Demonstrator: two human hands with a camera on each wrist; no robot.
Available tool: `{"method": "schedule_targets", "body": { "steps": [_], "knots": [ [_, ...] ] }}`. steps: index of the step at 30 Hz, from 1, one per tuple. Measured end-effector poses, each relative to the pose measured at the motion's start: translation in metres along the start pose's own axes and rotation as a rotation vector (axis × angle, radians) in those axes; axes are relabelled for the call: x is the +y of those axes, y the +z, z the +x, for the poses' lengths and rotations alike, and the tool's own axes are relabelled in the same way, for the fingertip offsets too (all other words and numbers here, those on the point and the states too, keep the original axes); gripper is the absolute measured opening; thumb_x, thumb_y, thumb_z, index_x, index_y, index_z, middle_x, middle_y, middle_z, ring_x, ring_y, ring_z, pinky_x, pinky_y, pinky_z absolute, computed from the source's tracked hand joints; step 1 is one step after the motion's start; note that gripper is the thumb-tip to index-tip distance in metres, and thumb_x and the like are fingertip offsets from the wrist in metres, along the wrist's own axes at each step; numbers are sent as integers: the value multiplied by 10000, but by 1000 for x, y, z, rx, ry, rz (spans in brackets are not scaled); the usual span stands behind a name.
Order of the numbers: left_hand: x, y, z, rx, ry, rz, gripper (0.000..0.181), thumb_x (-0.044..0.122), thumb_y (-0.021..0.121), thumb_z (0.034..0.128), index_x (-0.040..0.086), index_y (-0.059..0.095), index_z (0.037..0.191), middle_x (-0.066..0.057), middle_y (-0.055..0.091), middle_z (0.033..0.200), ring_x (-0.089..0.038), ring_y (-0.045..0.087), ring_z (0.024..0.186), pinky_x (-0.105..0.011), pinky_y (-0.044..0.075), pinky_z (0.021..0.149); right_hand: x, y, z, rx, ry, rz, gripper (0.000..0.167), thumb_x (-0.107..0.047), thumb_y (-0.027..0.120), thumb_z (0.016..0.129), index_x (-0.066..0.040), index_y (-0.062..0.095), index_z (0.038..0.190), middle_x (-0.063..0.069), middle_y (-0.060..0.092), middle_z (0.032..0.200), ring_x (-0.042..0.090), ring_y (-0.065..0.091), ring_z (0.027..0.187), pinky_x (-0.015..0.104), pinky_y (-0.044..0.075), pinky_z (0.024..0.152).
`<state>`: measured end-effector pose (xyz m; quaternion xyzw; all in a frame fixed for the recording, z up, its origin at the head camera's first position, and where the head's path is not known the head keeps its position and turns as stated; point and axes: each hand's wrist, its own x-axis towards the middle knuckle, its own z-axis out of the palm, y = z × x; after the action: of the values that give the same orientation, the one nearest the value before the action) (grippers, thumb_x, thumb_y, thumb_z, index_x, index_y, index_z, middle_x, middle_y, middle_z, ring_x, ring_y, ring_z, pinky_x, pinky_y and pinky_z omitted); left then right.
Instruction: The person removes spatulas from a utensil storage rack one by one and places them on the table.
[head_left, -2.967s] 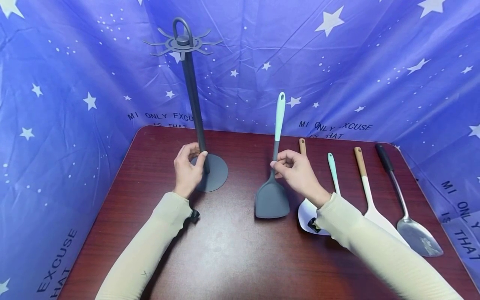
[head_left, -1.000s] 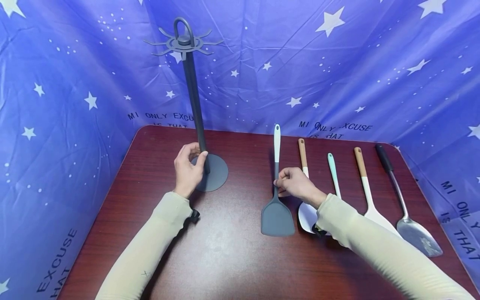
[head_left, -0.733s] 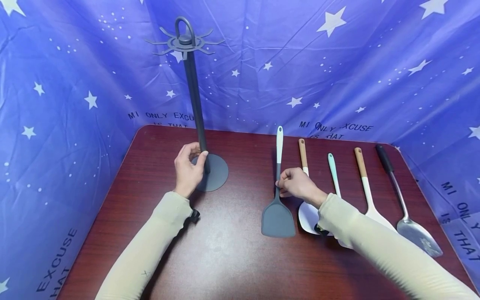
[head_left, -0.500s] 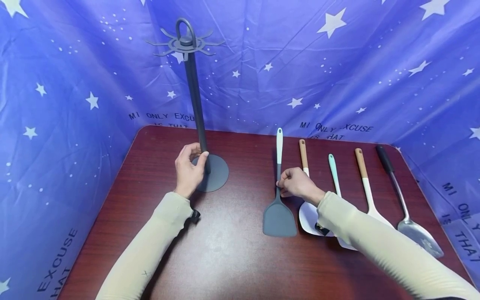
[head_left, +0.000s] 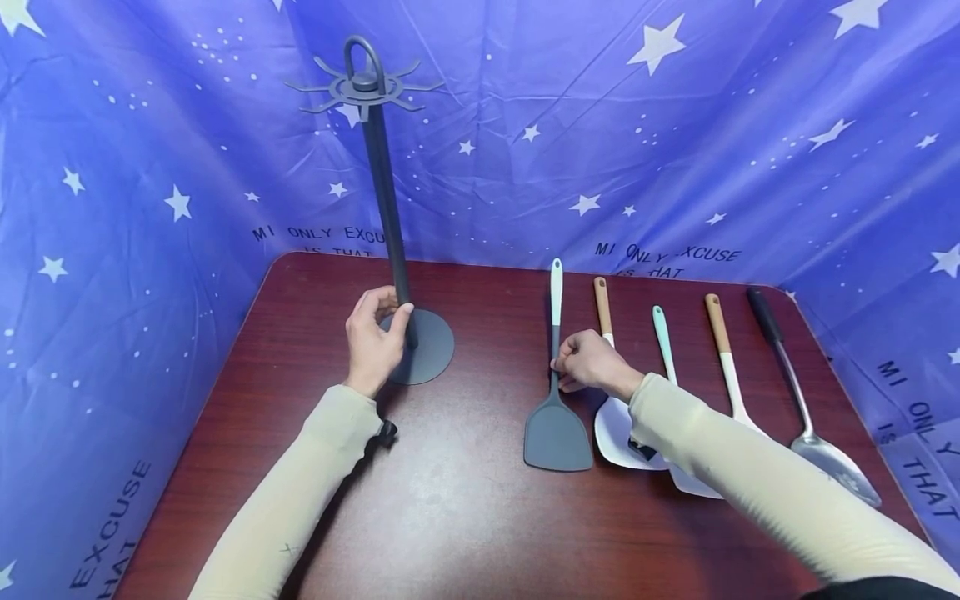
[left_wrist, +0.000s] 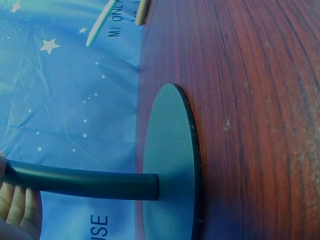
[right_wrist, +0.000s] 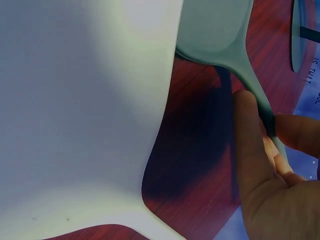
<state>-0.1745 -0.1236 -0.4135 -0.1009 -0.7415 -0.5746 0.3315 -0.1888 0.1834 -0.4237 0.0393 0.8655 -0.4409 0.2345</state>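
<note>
In the head view my left hand [head_left: 377,342] grips the lower pole of a dark grey utensil stand [head_left: 386,200], its round base [left_wrist: 172,150] flat on the table. Fingers and thumb curl round that pole in the left wrist view. My right hand [head_left: 597,365] pinches the shaft of a grey turner [head_left: 558,437] with a pale mint handle. The turner's blade points toward me, and its shadow falls beside the shaft. The right wrist view shows thumb and fingers on the shaft [right_wrist: 267,117]; whether all of the turner touches the table I cannot tell.
Right of the turner lie a wood-handled white utensil [head_left: 603,307], a mint-handled turner [head_left: 662,337], a wood-handled white turner [head_left: 727,367] and a black-handled metal turner [head_left: 828,462]. My right sleeve partly covers some. A starry blue curtain [head_left: 480,167] surrounds the table [head_left: 450,517].
Since 3 seconds ago, my right hand has lowered the grey turner from a raised, steeper pose down to the table area. Over the last second it has barely moved. My left hand stays on the pole.
</note>
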Motion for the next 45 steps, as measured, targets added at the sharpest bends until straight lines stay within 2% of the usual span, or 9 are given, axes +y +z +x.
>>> {"method": "schedule_targets", "body": {
  "steps": [5, 14, 23, 36, 45],
  "knots": [
    [0, 0, 0, 1, -1, 4, 161, -137, 662, 802, -133, 609, 955, -247, 620, 879, -352, 619, 803, -451, 548, 751, 2, -1, 4, -16, 13, 3, 165, 36, 583, 888, 18, 523, 735, 148, 636, 743, 225, 667, 613, 361, 605, 621],
    [-2, 1, 0, 15, -1, 10, 158, -139, 662, 799, -130, 610, 948, -236, 622, 871, -344, 620, 793, -445, 551, 745, 2, -4, 6, -39, 6, 8, 142, 80, 534, 881, 63, 545, 740, 211, 680, 956, 218, 662, 597, 357, 605, 612],
    [-3, 1, 0, 14, 5, 13, 169, -148, 662, 792, -129, 609, 951, -235, 622, 871, -345, 620, 795, -453, 551, 742, 3, -3, 10, -49, 15, -16, 148, 79, 520, 885, 77, 554, 742, 207, 684, 950, 223, 668, 594, 360, 605, 607],
    [-2, 1, 0, 10, 13, -11, 172, -162, 661, 785, -135, 608, 946, -244, 618, 869, -356, 621, 794, -475, 551, 744, 3, -1, 17, -48, 64, -10, 117, 65, 575, 870, 66, 567, 753, 132, 677, 743, 190, 648, 536, 358, 602, 579],
    [-2, 0, 0, 8, 12, -6, 169, -148, 661, 794, -133, 608, 954, -245, 622, 872, -355, 624, 798, -473, 552, 751, 3, 2, 18, -38, 67, -38, 104, 47, 594, 866, 68, 571, 767, 147, 629, 645, 192, 649, 527, 357, 602, 572]
  ]
}}
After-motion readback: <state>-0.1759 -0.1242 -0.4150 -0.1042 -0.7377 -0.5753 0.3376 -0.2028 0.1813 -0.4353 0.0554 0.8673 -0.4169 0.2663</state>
